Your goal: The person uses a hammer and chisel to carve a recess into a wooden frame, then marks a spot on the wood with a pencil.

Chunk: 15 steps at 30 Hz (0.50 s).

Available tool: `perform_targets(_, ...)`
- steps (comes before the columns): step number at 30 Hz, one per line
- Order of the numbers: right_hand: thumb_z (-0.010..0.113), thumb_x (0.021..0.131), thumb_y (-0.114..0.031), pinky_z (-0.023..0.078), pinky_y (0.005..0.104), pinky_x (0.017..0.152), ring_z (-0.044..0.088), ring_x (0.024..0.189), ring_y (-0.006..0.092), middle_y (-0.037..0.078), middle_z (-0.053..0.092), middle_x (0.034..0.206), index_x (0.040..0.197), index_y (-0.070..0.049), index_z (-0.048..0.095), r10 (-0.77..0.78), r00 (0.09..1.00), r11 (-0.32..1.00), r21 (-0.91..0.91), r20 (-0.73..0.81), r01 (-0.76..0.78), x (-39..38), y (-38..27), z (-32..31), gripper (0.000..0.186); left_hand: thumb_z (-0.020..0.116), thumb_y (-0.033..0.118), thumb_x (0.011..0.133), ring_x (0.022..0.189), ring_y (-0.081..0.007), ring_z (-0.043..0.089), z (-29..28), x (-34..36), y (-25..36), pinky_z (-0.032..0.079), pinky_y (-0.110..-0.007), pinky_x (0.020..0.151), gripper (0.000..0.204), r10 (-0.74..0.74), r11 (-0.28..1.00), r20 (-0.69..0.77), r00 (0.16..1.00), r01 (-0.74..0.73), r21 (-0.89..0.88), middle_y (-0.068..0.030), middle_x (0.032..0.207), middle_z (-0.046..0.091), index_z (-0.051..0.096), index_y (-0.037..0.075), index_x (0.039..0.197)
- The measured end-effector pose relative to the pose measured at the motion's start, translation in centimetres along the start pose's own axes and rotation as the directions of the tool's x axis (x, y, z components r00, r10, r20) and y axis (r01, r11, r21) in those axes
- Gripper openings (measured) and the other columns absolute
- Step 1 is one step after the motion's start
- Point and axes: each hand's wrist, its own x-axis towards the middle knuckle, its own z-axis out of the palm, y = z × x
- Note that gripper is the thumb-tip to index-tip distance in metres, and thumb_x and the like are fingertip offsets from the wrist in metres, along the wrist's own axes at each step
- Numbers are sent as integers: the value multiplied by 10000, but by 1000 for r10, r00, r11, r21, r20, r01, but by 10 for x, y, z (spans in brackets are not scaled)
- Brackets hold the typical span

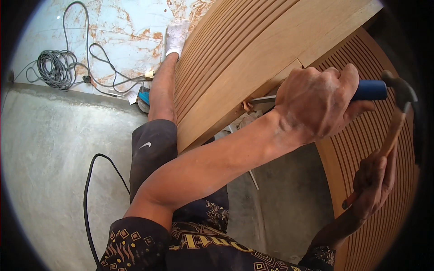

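Observation:
My left hand [316,101] is closed around the blue handle of a chisel [371,90]. The steel blade reaches left to a cut in the narrow edge of a slatted wooden panel [239,74], where curled wood shavings [247,105] stick out. At the right, my right hand [373,180] grips the wooden shaft of a hammer [393,131]. Its dark metal head is close to the butt of the chisel handle; whether they touch I cannot tell. My left leg lies along the panel's left side.
A second slatted panel [357,217] curves down the right side. A coiled grey cable [56,67] lies on dusty pale tiles at upper left, and a black cable [86,203] loops over the concrete floor [49,149]. Beside my leg sits a partly hidden teal tool [143,95].

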Motion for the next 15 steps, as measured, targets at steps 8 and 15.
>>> perform_targets(8, 499, 1107, -282, 218, 144, 381, 319, 498, -40, -71, 403, 700, 1599, 11, 353, 40, 998, 986, 161, -57, -30, 4, 4, 8, 590, 594, 456, 1049, 457, -242, 664, 0, -7, -5, 497, -368, 344, 483, 52, 998, -60, 997, -54, -41, -154, 617, 640, 552, -19, 970)
perform_targets(15, 481, 1109, -252, 209, 147, 368, 292, 483, -35, -81, 373, 703, 1570, -10, 405, 229, 967, 871, 466, -107, -155, -13, 22, 20, 526, 843, 408, 867, 583, -307, 703, -51, -50, 48, 570, -370, 524, 493, -168, 982, 342, 925, 127, 138, -123, 757, 673, 554, 46, 1034)
